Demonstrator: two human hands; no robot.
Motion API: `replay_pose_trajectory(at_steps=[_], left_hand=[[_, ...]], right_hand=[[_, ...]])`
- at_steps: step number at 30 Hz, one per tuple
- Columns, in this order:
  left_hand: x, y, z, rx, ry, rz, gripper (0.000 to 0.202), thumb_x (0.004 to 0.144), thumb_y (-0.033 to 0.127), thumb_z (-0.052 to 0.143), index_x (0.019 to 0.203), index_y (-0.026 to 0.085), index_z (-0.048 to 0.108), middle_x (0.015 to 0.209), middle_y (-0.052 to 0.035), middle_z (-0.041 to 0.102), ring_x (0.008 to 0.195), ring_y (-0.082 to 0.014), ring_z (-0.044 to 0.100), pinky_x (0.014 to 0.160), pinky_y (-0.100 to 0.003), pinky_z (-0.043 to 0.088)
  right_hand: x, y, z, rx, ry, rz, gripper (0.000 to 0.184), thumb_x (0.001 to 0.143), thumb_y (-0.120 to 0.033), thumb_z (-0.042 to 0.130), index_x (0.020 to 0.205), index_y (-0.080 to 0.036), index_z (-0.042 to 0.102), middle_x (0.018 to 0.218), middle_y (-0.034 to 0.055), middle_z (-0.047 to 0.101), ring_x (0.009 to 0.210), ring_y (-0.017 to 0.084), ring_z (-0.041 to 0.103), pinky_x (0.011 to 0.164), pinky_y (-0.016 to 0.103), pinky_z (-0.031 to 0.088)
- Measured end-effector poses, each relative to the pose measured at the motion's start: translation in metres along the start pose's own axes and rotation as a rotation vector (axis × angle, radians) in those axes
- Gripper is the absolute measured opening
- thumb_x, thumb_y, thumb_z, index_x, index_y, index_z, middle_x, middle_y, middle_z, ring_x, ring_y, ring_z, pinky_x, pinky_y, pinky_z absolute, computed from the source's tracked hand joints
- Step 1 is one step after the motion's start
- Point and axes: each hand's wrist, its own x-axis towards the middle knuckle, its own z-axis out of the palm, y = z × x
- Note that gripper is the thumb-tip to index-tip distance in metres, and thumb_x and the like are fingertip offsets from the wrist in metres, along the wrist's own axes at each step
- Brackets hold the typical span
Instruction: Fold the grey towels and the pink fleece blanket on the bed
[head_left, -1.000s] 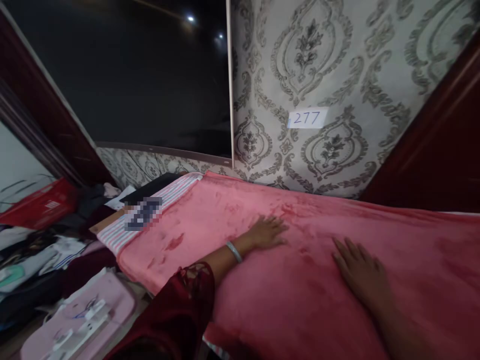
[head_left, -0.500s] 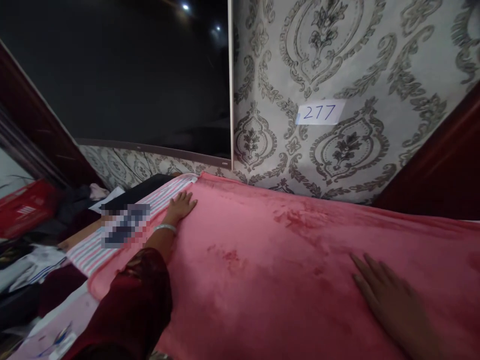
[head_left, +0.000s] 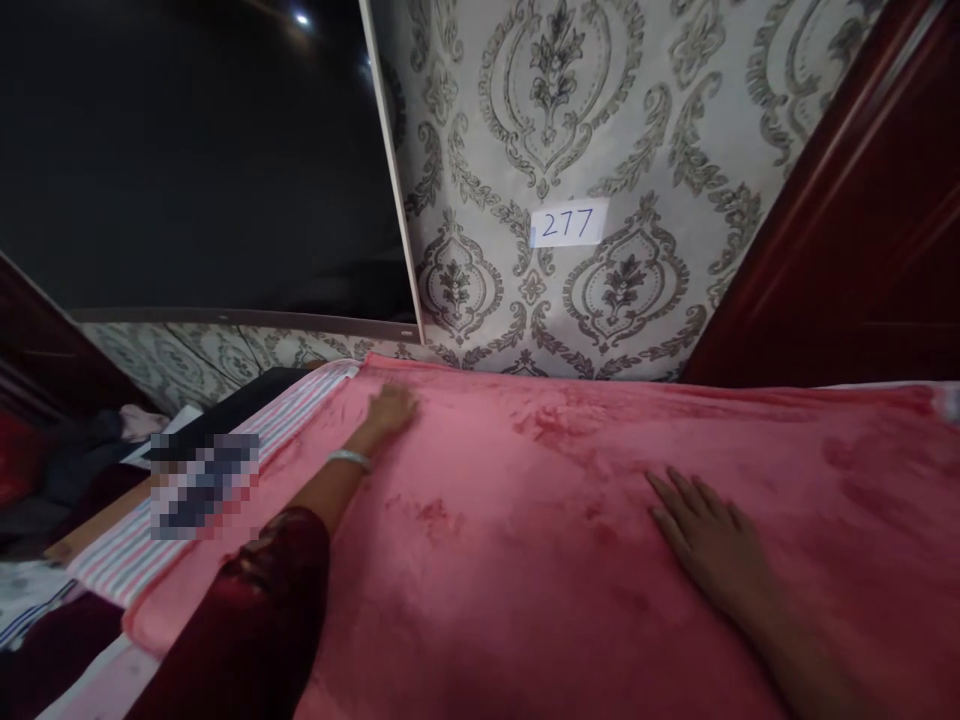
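A pink plush blanket (head_left: 480, 600) with darker, brushed-looking patches is spread out in front of me. My left hand (head_left: 393, 408), a band round its wrist, rests on the blanket's far left part, a little blurred, with nothing seen in it. Lower on the right, my right hand (head_left: 709, 535) lies flat on the plush, fingers stretched out and apart. Along the blanket's left side shows a striped cloth (head_left: 120, 550) in pink, grey and white, with a pixelated dark patch over it.
A large dark screen (head_left: 187, 170) stands at the far left, by a patterned wall (head_left: 465, 180). On that wall is a paper label (head_left: 568, 222) reading 277. A dark red wooden panel (head_left: 847, 230) rises at the right. Clothes and other items (head_left: 45, 610) lie at the left.
My view has turned to the right. My left hand has slid rightward over the blanket, away from the striped cloth. My right hand still lies flat, with more of its forearm showing.
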Motion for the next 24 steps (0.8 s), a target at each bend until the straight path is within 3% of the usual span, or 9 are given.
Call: replay_pose_trajectory(at_steps=[2,5,8,10,13,16,18,21,24], left_hand=[[0.001,0.046,0.018,-0.025,-0.049,0.16,0.062,0.1,0.056,0.03,0.155,0.03,0.04,0.167,-0.0059,0.033,0.154,-0.0281,0.025,0.121,-0.05,0.026],[0.001,0.112,0.046,-0.107,-0.106,0.552,0.063,0.101,0.058,0.031,0.158,0.032,0.035,0.169,-0.0061,0.025,0.157,-0.0277,0.018,0.124,-0.055,0.016],[0.011,0.137,0.058,-0.141,-0.105,0.645,0.063,0.101,0.061,0.029,0.158,0.033,0.034,0.169,-0.0059,0.027,0.156,-0.0276,0.02,0.125,-0.057,0.013],[0.027,0.118,0.055,-0.105,-0.112,0.545,0.064,0.101,0.061,0.029,0.159,0.034,0.033,0.17,-0.004,0.024,0.157,-0.027,0.018,0.125,-0.056,0.012],[0.049,0.047,0.039,-0.001,-0.119,0.23,0.06,0.102,0.056,0.029,0.159,0.038,0.03,0.17,0.0025,0.021,0.158,-0.0223,0.014,0.127,-0.049,0.01],[0.059,-0.038,0.022,0.037,-0.091,0.008,0.063,0.103,0.046,0.024,0.161,0.023,0.028,0.17,-0.0096,0.02,0.157,-0.03,0.016,0.123,-0.059,0.015],[0.062,-0.081,0.017,0.053,-0.072,-0.125,0.064,0.103,0.043,0.019,0.161,0.017,0.027,0.17,-0.0157,0.019,0.157,-0.0351,0.014,0.119,-0.068,0.017],[0.066,-0.117,0.019,0.094,-0.026,-0.264,0.062,0.103,0.044,0.02,0.16,0.021,0.028,0.17,-0.0117,0.021,0.156,-0.0307,0.017,0.121,-0.064,0.017],[0.071,-0.126,0.024,0.13,0.013,-0.269,0.06,0.104,0.045,0.024,0.157,0.019,0.033,0.168,-0.0124,0.027,0.154,-0.0286,0.023,0.122,-0.058,0.018]], right_hand=[[0.0,0.001,0.002,-0.003,0.015,0.002,0.064,0.1,-0.049,0.019,0.153,-0.028,0.048,0.161,0.005,0.042,0.147,0.032,0.038,0.115,0.058,0.034],[-0.001,0.003,0.006,-0.004,0.037,-0.014,0.063,0.1,-0.048,0.019,0.152,-0.029,0.049,0.16,0.0042,0.043,0.147,0.031,0.039,0.116,0.056,0.033],[-0.002,0.006,0.011,0.009,0.059,-0.023,0.064,0.099,-0.048,0.019,0.151,-0.028,0.05,0.16,0.0044,0.044,0.147,0.031,0.038,0.117,0.056,0.033],[-0.004,0.009,0.015,0.021,0.09,-0.031,0.066,0.099,-0.049,0.018,0.151,-0.027,0.051,0.16,0.0052,0.044,0.148,0.032,0.037,0.117,0.057,0.033],[-0.005,0.014,0.023,0.045,0.136,-0.055,0.069,0.098,-0.052,0.016,0.15,-0.026,0.051,0.159,0.0063,0.044,0.148,0.034,0.037,0.116,0.058,0.034],[-0.007,0.021,0.032,0.072,0.159,-0.069,0.07,0.097,-0.054,0.016,0.151,-0.027,0.051,0.158,0.0054,0.046,0.148,0.033,0.038,0.116,0.058,0.035],[-0.008,0.025,0.037,0.091,0.16,-0.066,0.069,0.097,-0.055,0.017,0.151,-0.028,0.05,0.158,0.0044,0.047,0.148,0.032,0.038,0.117,0.058,0.034],[-0.009,0.029,0.04,0.113,0.151,-0.057,0.067,0.096,-0.056,0.019,0.151,-0.031,0.049,0.158,0.0028,0.046,0.148,0.031,0.038,0.118,0.058,0.032],[-0.01,0.026,0.035,0.113,0.136,-0.04,0.066,0.097,-0.055,0.019,0.151,-0.032,0.049,0.158,0.0016,0.046,0.148,0.031,0.038,0.118,0.058,0.032]])
